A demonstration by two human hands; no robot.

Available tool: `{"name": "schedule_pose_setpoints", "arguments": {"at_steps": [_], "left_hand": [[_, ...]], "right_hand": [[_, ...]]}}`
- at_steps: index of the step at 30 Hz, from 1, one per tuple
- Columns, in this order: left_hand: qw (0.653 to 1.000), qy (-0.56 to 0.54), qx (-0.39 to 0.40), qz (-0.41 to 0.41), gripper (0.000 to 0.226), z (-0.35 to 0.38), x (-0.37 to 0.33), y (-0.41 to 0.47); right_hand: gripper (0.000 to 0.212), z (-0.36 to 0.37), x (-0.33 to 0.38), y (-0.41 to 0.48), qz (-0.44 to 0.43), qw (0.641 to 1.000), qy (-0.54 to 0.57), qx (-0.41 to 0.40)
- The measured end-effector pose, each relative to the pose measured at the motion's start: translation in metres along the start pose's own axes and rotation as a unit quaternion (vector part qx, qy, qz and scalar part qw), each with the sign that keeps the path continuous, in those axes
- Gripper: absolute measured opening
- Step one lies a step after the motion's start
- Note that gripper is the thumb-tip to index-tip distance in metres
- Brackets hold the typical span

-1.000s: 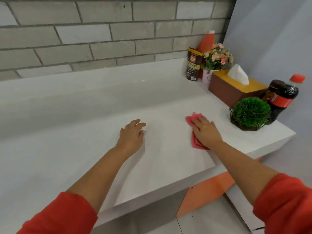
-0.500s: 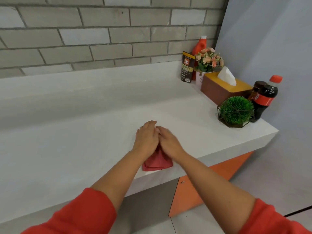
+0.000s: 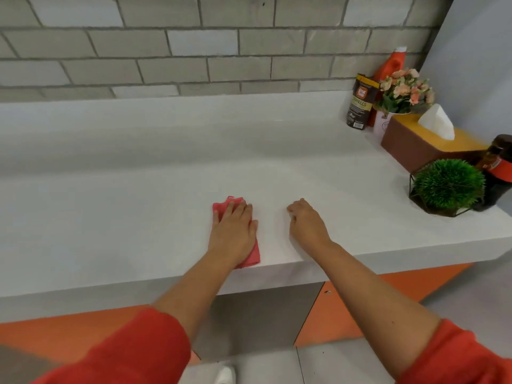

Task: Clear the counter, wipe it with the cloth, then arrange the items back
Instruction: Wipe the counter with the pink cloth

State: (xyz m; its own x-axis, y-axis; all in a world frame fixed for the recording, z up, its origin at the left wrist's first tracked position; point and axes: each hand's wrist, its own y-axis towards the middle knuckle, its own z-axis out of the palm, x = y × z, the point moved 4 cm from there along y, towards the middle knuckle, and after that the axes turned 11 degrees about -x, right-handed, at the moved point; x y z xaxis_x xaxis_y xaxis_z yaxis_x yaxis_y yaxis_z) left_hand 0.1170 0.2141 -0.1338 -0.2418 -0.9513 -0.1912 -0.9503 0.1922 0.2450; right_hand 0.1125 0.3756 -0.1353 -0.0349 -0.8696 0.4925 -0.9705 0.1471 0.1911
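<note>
Most of the counter [image 3: 97, 212]: bare white from the left end past the middle, which I take to be the stretch freed for wiping
Cloth [image 3: 221, 210]: pink, folded small, lying flat near the front edge a little left of centre, with one corner showing beyond the fingertips and another by the wrist
Left hand [image 3: 235, 228]: spread flat on top of the cloth with fingers straight and close together, pressing rather than gripping; a flat palm looks to me like the way to keep the whole pad down as it slides
Right hand [image 3: 306, 223]: near the cloth but clear of it, fingers loosely bent with the tips on the bare top and nothing in them; I'd say it is there for balance
Step in hand: wiping, by my reading, with the putting back not yet begun
Pouch [image 3: 361, 102]: dark, upright at the back, far right
Orange bottle [image 3: 393, 63]: behind the pouch, by the brick wall
Flowers [image 3: 406, 90]: pink posy in a pale pot
Tissue box [image 3: 415, 149]: brown, yellow lid, one tissue standing up
Green ball plant [image 3: 448, 182]: in a wire frame, nearest the front
Dark bottle [image 3: 496, 187]: red label, cut off by the picture's edge
Why huddled so: kept in the right corner, they leave the rest open to the cloth
</note>
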Motion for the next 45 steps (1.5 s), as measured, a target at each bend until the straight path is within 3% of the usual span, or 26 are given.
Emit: {"name": "schedule_pose_setpoints", "arguments": {"at_steps": [5, 7, 9, 11, 13, 17, 21, 26, 31, 35, 38, 42, 45], "left_hand": [[0.983, 0.019, -0.075, -0.166, 0.053, -0.028, 0.13, -0.015], [0.963, 0.044, -0.065, -0.258, 0.057, -0.03, 0.15, -0.016], [0.952, 0.068, -0.045, -0.294, 0.057, -0.027, 0.142, -0.009], [0.96, 0.093, -0.042, -0.262, 0.053, -0.022, 0.112, 0.004], [0.979, 0.104, -0.05, -0.169, 0.049, -0.011, 0.069, 0.015], [1.0, 0.004, -0.025, 0.007, 0.053, 0.004, -0.028, 0.001], [0.994, -0.03, 0.013, 0.108, 0.057, -0.002, -0.035, -0.034], [0.999, -0.035, 0.016, 0.033, 0.057, -0.013, 0.011, -0.037], [0.999, 0.01, -0.006, -0.031, 0.071, 0.002, -0.041, -0.029], [1.0, 0.004, 0.016, 0.023, 0.075, 0.018, -0.104, -0.013], [0.992, 0.001, 0.034, 0.118, 0.083, 0.02, -0.13, -0.015], [0.964, 0.037, 0.061, 0.257, 0.089, 0.018, -0.106, -0.026], [0.964, 0.067, 0.062, 0.251, 0.087, 0.01, -0.066, -0.035]], "right_hand": [[0.033, -0.011, 0.014, 0.009, -0.015, 0.993, -0.103, 0.054], [0.031, -0.013, 0.016, 0.011, -0.024, 0.99, -0.116, 0.081], [0.031, -0.011, 0.019, 0.011, -0.031, 0.986, -0.129, 0.101], [0.032, -0.008, 0.023, 0.012, -0.033, 0.982, -0.15, 0.114], [0.032, -0.007, 0.026, 0.013, -0.037, 0.978, -0.169, 0.119], [0.031, -0.013, 0.023, 0.016, -0.047, 0.976, -0.169, 0.126], [0.036, -0.024, 0.018, 0.024, -0.056, 0.976, -0.141, 0.158], [0.038, -0.031, 0.008, 0.021, -0.057, 0.975, -0.101, 0.19], [0.043, -0.039, 0.003, 0.022, -0.037, 0.975, -0.046, 0.214], [0.043, -0.048, -0.002, 0.032, 0.028, 0.981, 0.079, 0.176], [0.037, -0.057, -0.007, 0.04, 0.057, 0.986, 0.109, 0.109], [0.034, -0.055, -0.009, 0.044, 0.045, 0.989, 0.088, 0.111], [0.034, -0.047, -0.003, 0.045, 0.032, 0.99, 0.085, 0.11]]}}
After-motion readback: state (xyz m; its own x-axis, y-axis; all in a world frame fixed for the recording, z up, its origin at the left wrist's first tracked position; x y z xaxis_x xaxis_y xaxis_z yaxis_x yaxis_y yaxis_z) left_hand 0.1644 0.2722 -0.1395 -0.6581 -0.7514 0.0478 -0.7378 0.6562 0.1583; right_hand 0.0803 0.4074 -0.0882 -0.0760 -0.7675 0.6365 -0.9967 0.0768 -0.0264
